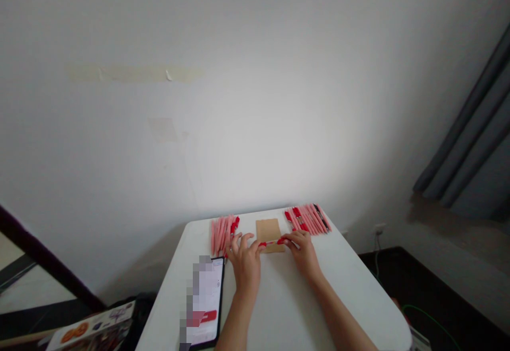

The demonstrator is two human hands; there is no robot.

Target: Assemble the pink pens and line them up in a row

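Between my two hands a red pen [271, 242] with a pale middle lies level, crossing a brown piece of card or paper [268, 228]. The thumb side of my left hand [246, 259] grips the pen's left end, and its other fingers are raised and bent. Its right end is pinched by the fingers of my right hand [304, 253]. Left of my left hand lies a group of pink and red pens [221, 234]. Beyond my right hand is a second row of pink, red and dark pens [309, 219].
A phone [207, 303] with a lit, partly blurred screen lies on the white table [287, 308], left of my left forearm. The table's far edge meets a pale wall [255, 101]. A printed box [93, 327] stands at lower left; a grey curtain [470, 149] hangs at right.
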